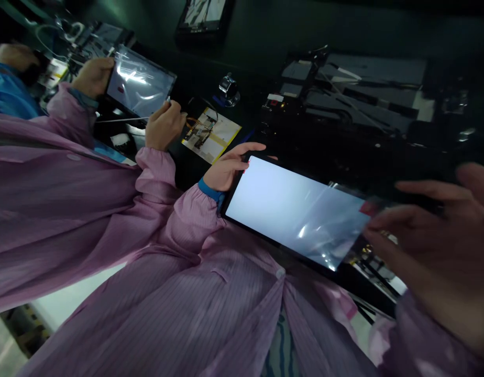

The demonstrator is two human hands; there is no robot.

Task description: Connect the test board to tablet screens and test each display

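The lit tablet [281, 204] lies between the person's hands, its long axis slanting down rightward. The left hand [228, 168] clasps its left end, thumb on top; the right hand [438, 246], blurred, seems to pinch clear film [326, 230] between its fingers near the red tab [366, 208] opposite.

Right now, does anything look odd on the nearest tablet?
Yes: at the right end of the nearest tablet, clear film looks rippled and lifted toward the right hand, while the left part looks smooth.
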